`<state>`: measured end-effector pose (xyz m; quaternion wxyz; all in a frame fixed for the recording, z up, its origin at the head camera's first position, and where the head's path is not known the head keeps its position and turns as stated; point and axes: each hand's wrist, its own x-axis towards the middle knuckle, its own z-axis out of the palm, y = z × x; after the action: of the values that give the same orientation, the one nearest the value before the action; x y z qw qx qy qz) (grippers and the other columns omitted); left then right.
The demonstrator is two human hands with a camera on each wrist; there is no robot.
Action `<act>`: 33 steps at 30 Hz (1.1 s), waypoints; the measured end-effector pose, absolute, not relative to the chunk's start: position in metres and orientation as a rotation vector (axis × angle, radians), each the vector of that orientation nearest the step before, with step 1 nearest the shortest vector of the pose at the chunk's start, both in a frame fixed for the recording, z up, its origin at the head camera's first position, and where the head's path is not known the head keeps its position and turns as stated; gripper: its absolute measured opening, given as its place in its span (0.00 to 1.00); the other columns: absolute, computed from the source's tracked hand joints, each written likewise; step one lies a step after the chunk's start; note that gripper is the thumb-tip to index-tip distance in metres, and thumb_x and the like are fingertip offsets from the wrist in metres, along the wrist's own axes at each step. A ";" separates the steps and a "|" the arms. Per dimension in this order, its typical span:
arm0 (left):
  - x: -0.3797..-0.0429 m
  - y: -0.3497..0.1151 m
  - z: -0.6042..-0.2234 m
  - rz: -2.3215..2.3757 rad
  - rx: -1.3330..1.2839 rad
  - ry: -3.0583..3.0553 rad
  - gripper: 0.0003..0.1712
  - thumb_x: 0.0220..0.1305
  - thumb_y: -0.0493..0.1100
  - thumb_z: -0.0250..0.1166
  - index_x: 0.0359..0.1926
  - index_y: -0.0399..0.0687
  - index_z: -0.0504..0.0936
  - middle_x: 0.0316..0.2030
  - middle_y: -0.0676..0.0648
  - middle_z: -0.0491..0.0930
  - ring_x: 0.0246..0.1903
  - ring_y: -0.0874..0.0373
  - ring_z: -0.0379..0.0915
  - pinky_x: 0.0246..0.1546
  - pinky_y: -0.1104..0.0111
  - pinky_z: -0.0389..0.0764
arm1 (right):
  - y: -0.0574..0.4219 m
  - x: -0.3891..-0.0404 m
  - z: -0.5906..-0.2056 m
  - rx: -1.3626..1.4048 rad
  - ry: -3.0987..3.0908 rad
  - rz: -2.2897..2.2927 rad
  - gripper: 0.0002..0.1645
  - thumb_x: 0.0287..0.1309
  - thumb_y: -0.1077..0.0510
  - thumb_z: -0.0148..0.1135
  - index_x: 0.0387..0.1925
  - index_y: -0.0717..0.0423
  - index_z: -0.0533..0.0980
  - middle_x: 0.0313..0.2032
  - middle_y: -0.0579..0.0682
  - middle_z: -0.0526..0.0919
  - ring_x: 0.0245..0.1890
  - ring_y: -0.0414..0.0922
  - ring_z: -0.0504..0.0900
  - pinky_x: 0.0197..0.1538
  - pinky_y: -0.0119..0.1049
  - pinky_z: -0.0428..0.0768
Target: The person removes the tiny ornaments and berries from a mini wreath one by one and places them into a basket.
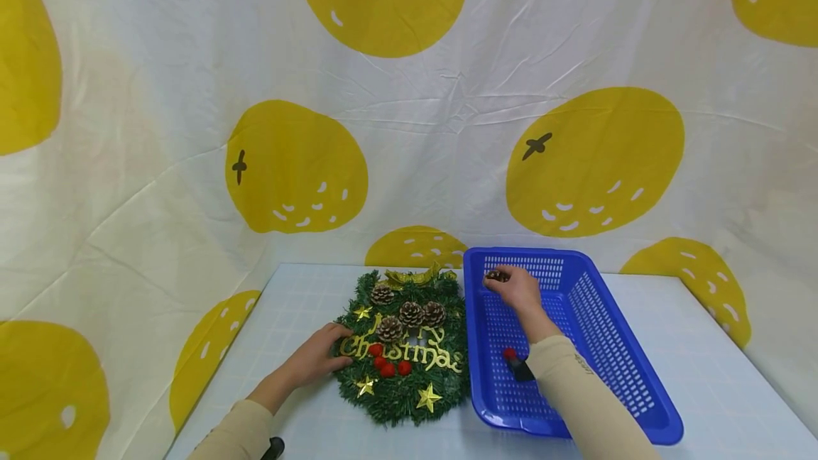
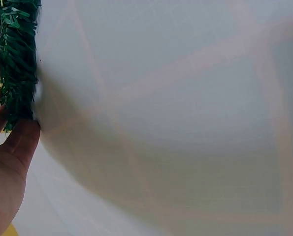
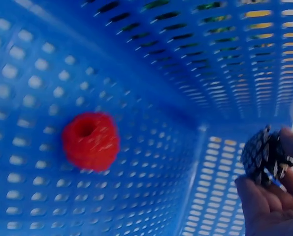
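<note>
A green Christmas wreath point(image 1: 444, 392) lies flat, decorated with gold lettering, gold stars, several pine cones, red balls and a gold bow. My left hand point(image 1: 322, 353) holds its left edge, thumb and fingers at the green sprigs point(image 2: 18, 64). In my right hand point(image 1: 519, 289), a brown pine cone point(image 3: 263, 156) is pinched between thumb and fingertips, inside the far left part of the blue basket point(image 1: 664, 424). A red ball point(image 3: 92, 142) with a small hole sits on the basket's perforated floor, partly beside my right wrist in the head view.
The basket stands directly right of the wreath, its long side close to the sprigs. Both rest on a pale checked tabletop point(image 1: 281, 304). A white curtain point(image 1: 409, 176) with yellow fruit prints hangs behind the table and along its sides.
</note>
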<state>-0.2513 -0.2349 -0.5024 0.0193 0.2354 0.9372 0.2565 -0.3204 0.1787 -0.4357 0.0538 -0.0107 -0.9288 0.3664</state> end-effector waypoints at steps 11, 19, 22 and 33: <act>-0.251 -0.235 -0.503 0.802 0.735 2.903 0.28 0.63 0.48 0.69 0.59 0.39 0.75 0.54 0.42 0.74 0.54 0.44 0.72 0.53 0.49 0.75 | 0.181 -0.320 -0.449 0.091 -2.885 1.056 0.20 0.58 0.54 0.68 0.48 0.62 0.82 0.46 0.63 0.83 0.49 0.62 0.78 0.51 0.57 0.76; -0.252 -0.235 -0.501 0.792 0.744 2.910 0.28 0.63 0.48 0.69 0.59 0.39 0.75 0.54 0.42 0.73 0.54 0.44 0.72 0.53 0.49 0.75 | 0.181 -0.320 -0.450 0.115 -2.903 1.074 0.16 0.57 0.55 0.69 0.44 0.61 0.83 0.42 0.59 0.84 0.45 0.58 0.80 0.48 0.54 0.78; -0.252 -0.234 -0.501 0.794 0.747 2.910 0.28 0.63 0.47 0.69 0.59 0.38 0.74 0.54 0.42 0.73 0.54 0.44 0.72 0.53 0.49 0.75 | 0.181 -0.320 -0.451 0.156 -2.898 1.067 0.17 0.56 0.55 0.70 0.44 0.62 0.83 0.40 0.58 0.85 0.44 0.58 0.81 0.48 0.54 0.78; -0.250 -0.233 -0.501 0.810 0.717 2.900 0.28 0.62 0.47 0.69 0.59 0.39 0.75 0.54 0.42 0.73 0.55 0.43 0.72 0.53 0.49 0.75 | 0.179 -0.317 -0.453 0.173 -2.926 1.027 0.28 0.55 0.56 0.69 0.55 0.69 0.77 0.53 0.66 0.80 0.54 0.65 0.76 0.57 0.57 0.74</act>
<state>-0.2498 -0.2328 -0.5012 0.0233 0.2315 0.9367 0.2616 -0.3171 0.1790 -0.4530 0.0179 0.0558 -0.9420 0.3305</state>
